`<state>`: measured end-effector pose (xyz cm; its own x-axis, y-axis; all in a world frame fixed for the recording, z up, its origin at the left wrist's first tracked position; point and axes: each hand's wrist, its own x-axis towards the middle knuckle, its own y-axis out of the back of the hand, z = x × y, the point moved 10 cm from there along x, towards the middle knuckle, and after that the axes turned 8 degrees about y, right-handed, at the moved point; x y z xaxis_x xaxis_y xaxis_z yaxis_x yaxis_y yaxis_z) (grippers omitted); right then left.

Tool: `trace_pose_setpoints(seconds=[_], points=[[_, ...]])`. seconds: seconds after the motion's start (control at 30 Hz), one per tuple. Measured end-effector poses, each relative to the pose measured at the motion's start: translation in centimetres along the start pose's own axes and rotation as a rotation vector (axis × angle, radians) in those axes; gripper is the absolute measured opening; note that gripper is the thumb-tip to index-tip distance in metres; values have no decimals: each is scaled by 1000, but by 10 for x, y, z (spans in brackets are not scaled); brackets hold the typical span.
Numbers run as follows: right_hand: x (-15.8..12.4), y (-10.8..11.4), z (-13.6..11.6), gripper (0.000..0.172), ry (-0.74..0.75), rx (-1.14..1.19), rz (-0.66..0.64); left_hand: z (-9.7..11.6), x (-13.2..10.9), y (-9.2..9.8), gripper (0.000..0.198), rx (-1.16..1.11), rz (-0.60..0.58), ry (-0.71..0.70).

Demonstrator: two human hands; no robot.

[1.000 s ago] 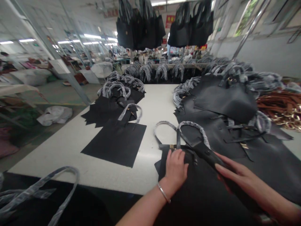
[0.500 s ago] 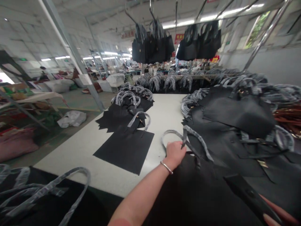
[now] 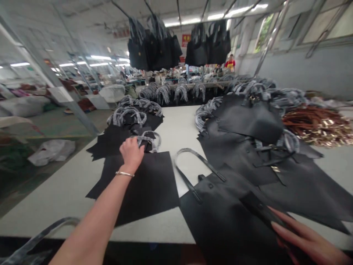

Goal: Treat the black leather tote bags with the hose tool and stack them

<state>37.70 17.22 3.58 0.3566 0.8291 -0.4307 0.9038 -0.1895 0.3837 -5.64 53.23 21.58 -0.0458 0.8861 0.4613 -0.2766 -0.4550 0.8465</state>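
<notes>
My left hand [image 3: 131, 152] is over the left pile, its fingers closed at the plastic-wrapped handle of a black bag panel [image 3: 150, 187]. That panel lies flat, overlapping another panel beneath it. My right hand [image 3: 303, 233], at the lower right, grips a long flat black strip [image 3: 260, 206] with a small round stud near its end; whether it is a strap or a tool I cannot tell. Under the strip lies a black bag panel [image 3: 220, 206] with a bare, looped black handle [image 3: 190, 158] pointing away from me.
More black panels with wrapped handles are stacked on the right [image 3: 242, 147] and at the far left [image 3: 110, 140] of the white table [image 3: 179, 125]. Brown straps with gold metal ends [image 3: 317, 121] lie at the right. Black bags [image 3: 154, 48] hang overhead. A metal post [image 3: 71, 99] stands left.
My left hand has moved from the right-hand panels to the left pile, where another panel now lies on top. A panel with an unwrapped handle now shows in front. The view has turned right.
</notes>
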Motion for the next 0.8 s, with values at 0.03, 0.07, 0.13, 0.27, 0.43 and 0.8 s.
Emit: trace_pose_setpoints(seconds=[0.03, 0.07, 0.13, 0.27, 0.43, 0.8], points=[[1, -4, -2, 88, -27, 27, -29, 19, -21, -16, 39, -46, -58, -68], [4, -7, -6, 87, -41, 48, -51, 45, -50, -33, 33, -100, -143, -170], [15, -13, -21, 82, -34, 65, -81, 107, -128, -65, 25, -269, -360, -415], [43, -26, -54, 71, -3, 44, -159, 186, -259, -90, 50, -461, -591, -630], [74, -35, -83, 55, -35, 12, -226, 200, -293, -93, 58, -449, -654, -664], [127, -51, -115, 46, 7, -44, -317, 197, -286, -90, 60, -451, -704, -670]])
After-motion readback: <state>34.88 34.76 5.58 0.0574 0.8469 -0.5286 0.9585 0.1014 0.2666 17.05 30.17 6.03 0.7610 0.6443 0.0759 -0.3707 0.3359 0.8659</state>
